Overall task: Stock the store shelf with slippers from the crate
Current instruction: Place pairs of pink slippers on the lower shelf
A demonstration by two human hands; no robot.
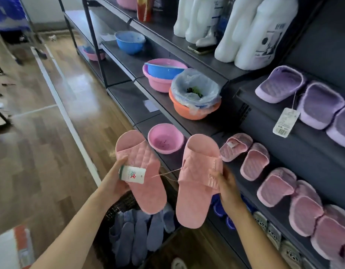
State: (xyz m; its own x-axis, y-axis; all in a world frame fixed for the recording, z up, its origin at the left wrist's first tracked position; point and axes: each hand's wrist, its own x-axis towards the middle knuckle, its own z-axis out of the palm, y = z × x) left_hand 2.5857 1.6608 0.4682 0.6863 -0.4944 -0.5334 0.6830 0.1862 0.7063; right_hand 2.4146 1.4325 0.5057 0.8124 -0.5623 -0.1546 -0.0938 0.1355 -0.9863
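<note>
Slippers, pink, one per hand, held above crate (120, 206) w/ blue slippers (129, 233). My left hand (117, 185) curls round left slipper (148, 191), thumb on its tag (131, 174). Right hand (226, 186) grips right slipper (194, 191) at the strap edge. Thin string (167, 172) joins the pair. Shelf (251, 191) to the right has a row of pink pairs (254, 161).

Dark grey shelf (196, 127) runs along your right, several tiers. Top tier: white bottles (245, 30), with a phone (201, 49) lying flat just beside them. Next tier down: blue bowl (130, 41), pink basin (158, 83) with a blue basin (163, 70) nested in it, orange basin (191, 111) holding a bag-lined bin (194, 90), then a row of purple slippers (303, 98), one with a tag (286, 122) hanging off it. Below that: pink bowl (165, 140), then pink slippers (264, 171) side by side. Lowest visible tier: grey patterned slippers (274, 233), partly hidden. Wood floor (41, 152) on your left carries a dark crate (119, 206) of blue-grey slippers (132, 233).
</note>
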